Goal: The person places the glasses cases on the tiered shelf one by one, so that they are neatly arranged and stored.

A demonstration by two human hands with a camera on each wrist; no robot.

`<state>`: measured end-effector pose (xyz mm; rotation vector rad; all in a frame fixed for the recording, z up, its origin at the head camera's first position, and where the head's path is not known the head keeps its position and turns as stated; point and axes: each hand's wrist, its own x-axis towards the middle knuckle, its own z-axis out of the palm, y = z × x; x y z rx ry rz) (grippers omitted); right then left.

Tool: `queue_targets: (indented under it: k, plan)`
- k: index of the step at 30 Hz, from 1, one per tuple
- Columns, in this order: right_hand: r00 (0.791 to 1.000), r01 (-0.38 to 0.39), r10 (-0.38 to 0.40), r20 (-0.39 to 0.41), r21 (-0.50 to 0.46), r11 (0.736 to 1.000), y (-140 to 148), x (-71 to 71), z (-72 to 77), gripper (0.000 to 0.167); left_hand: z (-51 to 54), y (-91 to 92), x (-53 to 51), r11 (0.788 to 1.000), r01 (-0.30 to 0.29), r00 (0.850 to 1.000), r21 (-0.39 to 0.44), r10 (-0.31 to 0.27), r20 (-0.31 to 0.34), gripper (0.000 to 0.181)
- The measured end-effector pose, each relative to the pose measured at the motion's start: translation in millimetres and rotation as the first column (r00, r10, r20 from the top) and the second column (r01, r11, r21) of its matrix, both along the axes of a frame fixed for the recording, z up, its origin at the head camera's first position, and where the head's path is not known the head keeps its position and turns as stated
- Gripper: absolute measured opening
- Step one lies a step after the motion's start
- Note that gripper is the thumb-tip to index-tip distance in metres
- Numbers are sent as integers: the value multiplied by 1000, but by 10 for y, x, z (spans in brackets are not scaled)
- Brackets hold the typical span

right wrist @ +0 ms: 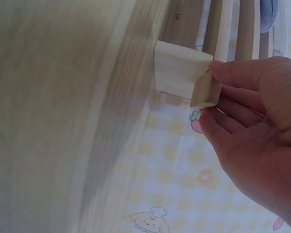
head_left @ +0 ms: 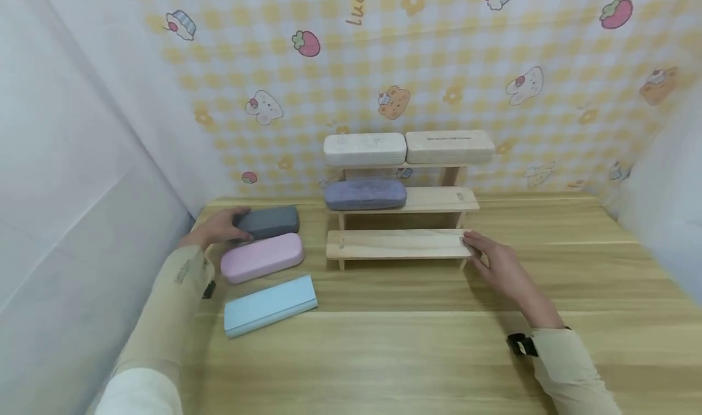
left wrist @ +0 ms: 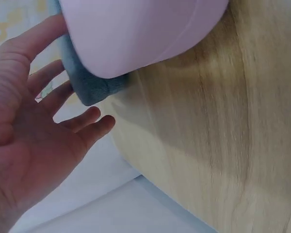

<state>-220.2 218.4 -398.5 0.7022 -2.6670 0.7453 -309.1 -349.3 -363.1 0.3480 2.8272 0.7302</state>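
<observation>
A grey case (head_left: 272, 221) is seen left of the wooden rack (head_left: 439, 200), its outer end bracketed by the left grip (head_left: 220, 225); whether clamped cannot be told. The rack's lowest shelf (head_left: 397, 244) is pinched by the right grip (head_left: 503, 270). Left of the rack too, a pink case (head_left: 262, 258) is placed.

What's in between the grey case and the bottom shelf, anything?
Nothing visible blocks the gap between the grey case and the bottom shelf: just table. The pink case lies close along the grey one's near side, so sliding might bump it.
</observation>
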Motion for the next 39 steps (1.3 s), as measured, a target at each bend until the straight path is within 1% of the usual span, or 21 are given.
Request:
queue_targets:
  k: [3, 4, 8, 10, 11, 12, 14, 15, 17, 19, 21, 23, 26, 30, 36, 39]
  plan:
    - [1000, 6, -6, 15, -15, 1000, -27, 0, 8, 39, -26, -76, -51, 1000, 13, 1000, -2, -13, -2, 84]
    - [1000, 8, -7, 17, -20, 1000, -33, -1, 7, 39, -34, -95, -58, 1000, 23, 999, 13, -23, -25, 82]
    - [1000, 4, -3, 24, -23, 1000, -54, 0, -11, 40, -42, -148, -51, 999, 42, 997, 15, -41, -58, 80]
    - [999, 4, -3, 33, -25, 1000, -57, 3, -23, 40, -32, -142, -23, 999, 32, 998, -1, -32, -54, 78]
    - [999, 5, -4, 33, -24, 1000, -56, 6, -26, 39, -13, -125, -2, 1000, 13, 1000, -13, -13, -26, 78]
    - [999, 6, -5, 31, -24, 1000, -56, 7, -26, 39, -2, -114, 16, 1000, 2, 1000, -31, -3, -20, 77]
    - [1000, 6, -5, 30, -32, 999, -55, 4, -19, 40, 26, -99, 48, 998, -22, 999, -66, 20, -25, 76]
    - [999, 6, -5, 32, -37, 999, -52, -2, -15, 40, 41, -98, 59, 995, -32, 999, -95, 28, -37, 75]
    - [999, 2, 0, 35, -45, 999, -51, -12, -2, 41, 67, -101, 71, 990, -56, 997, -131, 48, -67, 73]
    - [999, 4, -2, 43, -52, 999, -48, -17, 11, 42, 79, -119, 71, 985, -72, 993, -160, 55, -103, 73]
    - [998, 11, -8, 54, -53, 999, -38, -14, 15, 43, 88, -137, 78, 984, -76, 990, -163, 55, -129, 73]
    - [998, 13, -10, 63, -53, 998, -31, -4, 17, 44, 108, -149, 101, 987, -74, 988, -140, 54, -143, 73]
    - [997, 6, -2, 72, -54, 999, -27, 6, 12, 44, 184, -165, 158, 991, -69, 982, -118, 47, -182, 72]
    - [997, 5, -1, 73, -53, 999, -30, 11, 15, 43, 343, -182, 229, 991, -65, 975, -118, 38, -217, 70]
    - [995, 21, -16, 96, -45, 999, -20, 31, 35, 44, 597, -164, 336, 993, -60, 977, -101, 38, -209, 71]
    - [995, 21, -17, 100, -45, 999, -13, 43, 42, 44, 704, -135, 390, 990, -60, 977, -124, 33, -211, 72]
